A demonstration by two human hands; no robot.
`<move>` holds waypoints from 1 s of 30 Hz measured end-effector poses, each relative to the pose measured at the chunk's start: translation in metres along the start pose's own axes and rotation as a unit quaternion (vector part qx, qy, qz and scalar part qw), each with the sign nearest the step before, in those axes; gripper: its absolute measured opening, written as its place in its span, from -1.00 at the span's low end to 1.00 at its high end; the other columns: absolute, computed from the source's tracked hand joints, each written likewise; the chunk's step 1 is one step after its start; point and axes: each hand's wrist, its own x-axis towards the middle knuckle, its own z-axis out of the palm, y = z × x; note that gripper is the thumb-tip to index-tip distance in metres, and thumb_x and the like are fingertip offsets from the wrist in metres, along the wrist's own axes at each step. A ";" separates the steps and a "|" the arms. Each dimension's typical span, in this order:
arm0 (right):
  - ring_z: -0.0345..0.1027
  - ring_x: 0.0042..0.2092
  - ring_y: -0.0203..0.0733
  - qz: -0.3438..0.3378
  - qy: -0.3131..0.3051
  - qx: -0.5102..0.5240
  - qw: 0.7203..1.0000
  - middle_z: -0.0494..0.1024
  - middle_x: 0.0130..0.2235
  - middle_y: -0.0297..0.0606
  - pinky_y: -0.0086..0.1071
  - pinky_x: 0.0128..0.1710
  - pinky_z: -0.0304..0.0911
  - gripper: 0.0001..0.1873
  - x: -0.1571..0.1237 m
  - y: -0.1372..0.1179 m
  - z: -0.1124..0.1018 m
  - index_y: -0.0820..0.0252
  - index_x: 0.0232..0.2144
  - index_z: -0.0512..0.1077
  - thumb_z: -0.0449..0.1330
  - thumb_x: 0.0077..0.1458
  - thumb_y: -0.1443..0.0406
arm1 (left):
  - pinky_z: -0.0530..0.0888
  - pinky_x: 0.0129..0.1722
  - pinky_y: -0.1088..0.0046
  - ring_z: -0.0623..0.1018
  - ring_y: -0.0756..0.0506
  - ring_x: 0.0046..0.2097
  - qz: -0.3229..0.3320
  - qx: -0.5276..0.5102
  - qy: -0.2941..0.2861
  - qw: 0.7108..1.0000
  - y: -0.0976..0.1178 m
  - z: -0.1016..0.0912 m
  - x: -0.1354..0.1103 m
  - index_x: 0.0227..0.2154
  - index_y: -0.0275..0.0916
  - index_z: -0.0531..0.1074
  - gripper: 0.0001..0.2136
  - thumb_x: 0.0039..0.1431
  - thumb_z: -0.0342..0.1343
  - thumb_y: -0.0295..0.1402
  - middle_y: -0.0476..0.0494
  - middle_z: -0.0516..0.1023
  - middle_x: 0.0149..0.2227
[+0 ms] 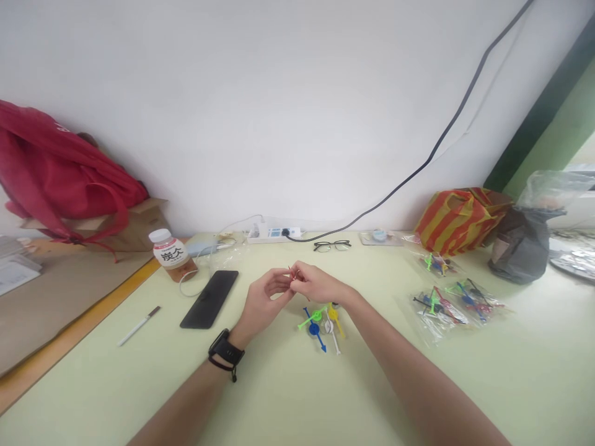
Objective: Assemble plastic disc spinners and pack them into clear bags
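My left hand (267, 300) and my right hand (316, 282) meet above the table, fingertips pinched together on a small red plastic spinner arrow (291, 271). Fingers cover most of it; only thin red ends stick out. Just below, on the table, lie several loose plastic spinner arrows of the same sort: a green one (307, 320), a blue one (318, 339), a white one (333, 334) and a yellow one (337, 321), partly hidden near my right wrist. A black watch (225, 350) is on my left wrist.
To the right lie clear bags (437, 306) of coloured spinner arrows, behind them a striped bag (460, 220) and a dark bag (523, 244). A phone (210, 299), pen (139, 326) and bottle (173, 255) are at left. Glasses (331, 246) and a power strip (272, 233) sit near the wall.
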 end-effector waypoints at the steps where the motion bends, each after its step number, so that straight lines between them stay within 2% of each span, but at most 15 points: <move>1: 0.30 -0.37 -0.26 0.006 0.007 -0.015 1.000 0.43 -0.38 -0.42 -0.42 -0.40 0.17 -0.95 0.000 0.001 0.000 0.11 -0.35 0.27 0.11 0.12 0.35 | 0.62 -0.01 0.23 0.68 -0.18 -0.10 -0.005 0.013 -0.003 1.000 -0.001 0.000 0.000 -0.03 -0.20 0.50 -0.69 0.20 0.29 -0.25 -0.19 0.67 -0.14; 4: 0.29 -0.33 -0.23 0.022 0.028 -0.057 0.998 0.43 -0.36 -0.38 -0.41 -0.36 0.14 -0.90 0.000 0.003 -0.002 0.13 -0.26 0.33 0.06 0.16 0.38 | 0.62 -0.05 0.25 0.67 -0.17 -0.15 -0.012 0.057 -0.008 0.998 -0.005 -0.002 0.000 -0.13 -0.21 0.55 -0.76 0.20 0.28 -0.23 -0.17 0.68 -0.17; 8: 0.32 -0.35 -0.21 0.047 0.001 -0.115 0.992 0.48 -0.36 -0.32 -0.40 -0.39 0.13 -0.84 -0.003 0.007 -0.009 0.15 -0.22 0.42 0.18 0.09 0.39 | 0.59 -0.15 0.31 0.64 -0.14 -0.25 0.002 0.146 -0.038 0.989 -0.006 -0.009 0.000 -0.40 -0.19 0.56 -0.88 0.16 0.28 -0.27 -0.11 0.67 -0.30; 11: 0.36 -0.32 -0.17 0.055 -0.027 -0.157 0.986 0.53 -0.28 -0.21 -0.40 -0.42 0.09 -0.84 -0.007 0.005 -0.015 0.16 -0.30 0.46 0.25 0.00 0.42 | 0.54 -0.19 0.33 0.61 -0.15 -0.26 0.019 0.221 -0.054 0.974 -0.006 -0.016 0.001 -0.38 -0.16 0.57 -0.95 0.12 0.26 -0.33 -0.08 0.67 -0.32; 14: 0.40 -0.31 -0.17 0.038 -0.087 -0.169 0.981 0.57 -0.25 -0.25 -0.40 -0.44 0.12 -0.86 -0.013 -0.003 -0.022 0.12 -0.38 0.49 0.26 -0.07 0.42 | 0.50 -0.16 0.32 0.60 -0.16 -0.22 0.026 0.270 -0.058 0.961 -0.008 -0.020 0.002 -0.28 -0.14 0.59 -0.89 0.12 0.21 -0.37 -0.08 0.66 -0.29; 18: 0.38 -0.41 -0.21 0.039 -0.216 -0.190 0.957 0.58 -0.36 -0.37 -0.42 -0.51 0.14 -0.82 -0.019 -0.012 -0.028 0.08 -0.51 0.51 0.33 -0.25 0.44 | 0.48 -0.11 0.29 0.59 -0.19 -0.18 0.040 0.314 -0.059 0.947 -0.012 -0.021 0.002 -0.31 -0.13 0.57 -0.89 0.15 0.15 -0.39 -0.10 0.65 -0.26; 20: 0.36 -0.44 -0.22 0.054 -0.236 -0.210 0.947 0.56 -0.39 -0.36 -0.42 -0.53 0.13 -0.81 -0.021 -0.012 -0.029 0.10 -0.56 0.49 0.30 -0.29 0.48 | 0.48 -0.09 0.29 0.59 -0.19 -0.16 0.043 0.316 -0.056 0.946 -0.015 -0.021 0.002 -0.27 -0.12 0.57 -0.89 0.17 0.16 -0.37 -0.10 0.65 -0.24; 25: 0.37 -0.43 -0.21 0.050 -0.202 -0.188 0.960 0.56 -0.41 -0.34 -0.40 -0.50 0.15 -0.82 -0.020 -0.009 -0.039 0.12 -0.54 0.47 0.25 -0.23 0.50 | 0.47 -0.03 0.26 0.57 -0.21 -0.05 0.039 0.304 -0.009 0.952 -0.020 -0.021 0.003 -0.16 -0.12 0.55 -0.85 0.28 0.14 -0.27 -0.14 0.64 -0.12; 30: 0.38 -0.35 -0.22 0.016 -0.122 -0.124 0.985 0.54 -0.32 -0.30 -0.41 -0.41 0.21 -0.89 -0.018 -0.006 -0.053 0.14 -0.40 0.41 0.24 -0.04 0.41 | 0.48 0.01 0.23 0.57 -0.18 -0.02 0.074 0.256 0.043 0.963 -0.009 -0.014 0.003 -0.05 -0.13 0.52 -0.79 0.40 0.03 -0.25 -0.16 0.61 -0.05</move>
